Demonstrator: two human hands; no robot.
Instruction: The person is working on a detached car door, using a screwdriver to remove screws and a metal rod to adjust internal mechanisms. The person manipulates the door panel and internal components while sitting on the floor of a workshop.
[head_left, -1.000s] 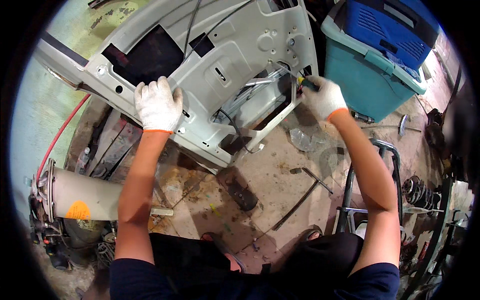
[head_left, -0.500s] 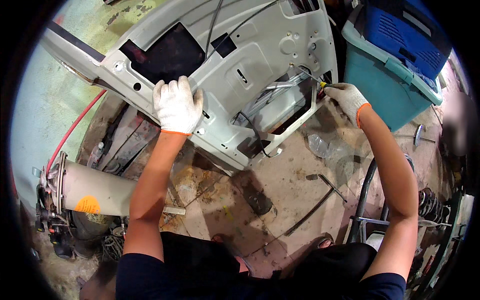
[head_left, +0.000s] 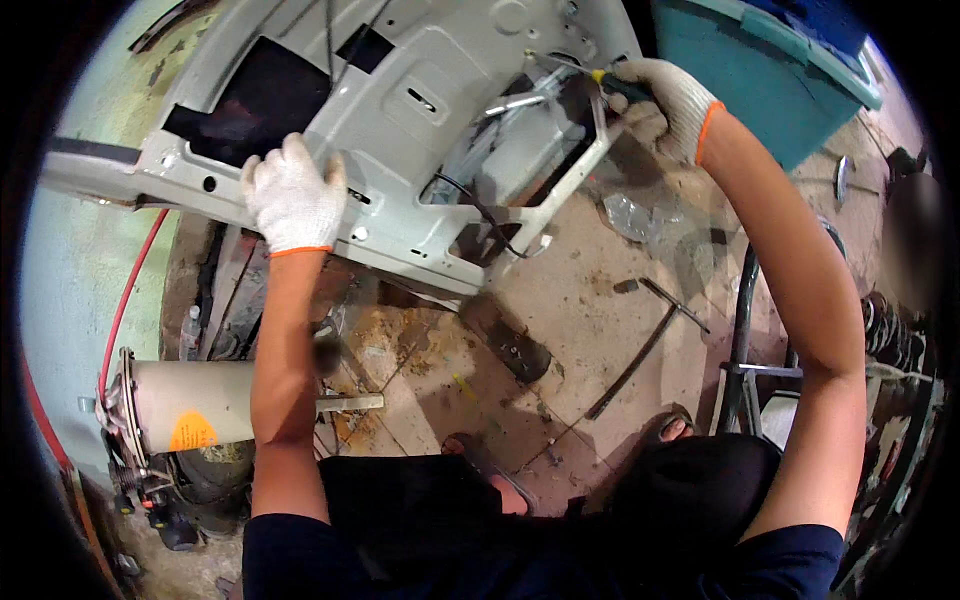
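A pale grey car door shell [head_left: 382, 140] leans in front of me, its inner side with cut-outs and black cables facing up. My left hand [head_left: 296, 198], in a white knit glove with an orange cuff, lies on the door's near edge with its fingers extended and the thumb apart. On the right, my gloved right hand [head_left: 675, 105] is closed round the dark handle of a screwdriver [head_left: 618, 84] with a yellow collar. Its thin shaft points left across the door's large opening, toward the panel beyond; whether the tip touches is too small to tell.
A teal bin [head_left: 770, 90] with a blue case on it stands at the far right. On the tiled floor lie a T-shaped tool [head_left: 650, 345], a crumpled plastic bottle [head_left: 628, 215] and a dark flat block [head_left: 505, 338]. A beige cylinder [head_left: 190, 400] sits left, near a red hose [head_left: 135, 290].
The whole view has shifted, so the door sits farther left and higher in the picture. My right hand has turned on the screwdriver, showing more curled fingers. My left hand stays on the door edge.
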